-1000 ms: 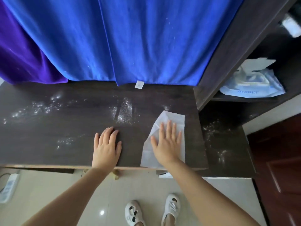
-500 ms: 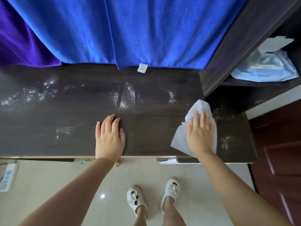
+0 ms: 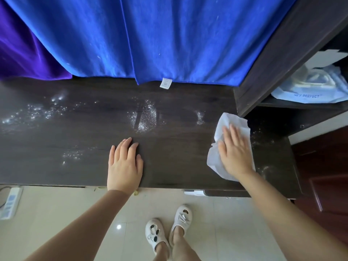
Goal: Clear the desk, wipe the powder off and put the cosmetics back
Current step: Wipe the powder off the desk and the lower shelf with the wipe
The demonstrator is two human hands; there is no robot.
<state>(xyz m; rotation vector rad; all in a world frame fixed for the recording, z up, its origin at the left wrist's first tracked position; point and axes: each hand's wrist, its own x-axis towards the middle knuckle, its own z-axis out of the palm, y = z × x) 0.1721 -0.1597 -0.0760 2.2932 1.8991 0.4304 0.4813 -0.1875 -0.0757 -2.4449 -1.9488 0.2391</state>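
Note:
My right hand (image 3: 235, 151) presses flat on a white wet wipe (image 3: 228, 121) at the right end of the dark wooden desk (image 3: 178, 159), by the step down to a lower shelf. My left hand (image 3: 124, 162) lies palm down on the desk near its front edge, holding nothing. White powder (image 3: 145, 117) is scattered mid-desk, with another patch (image 3: 37, 112) at the far left, a small patch (image 3: 199, 117) near the wipe and specks (image 3: 263, 138) on the lower shelf. No cosmetics are in view.
A blue cloth (image 3: 160, 40) and a purple cloth (image 3: 22, 53) hang behind the desk. A dark cabinet (image 3: 278, 53) stands at the right, with a pack of wipes (image 3: 308, 89) on its shelf. A power strip (image 3: 9, 202) lies on the tiled floor at left.
My right hand has slid the wipe from the desk's middle right to its right end and then slightly back leftward. The left hand has stayed put.

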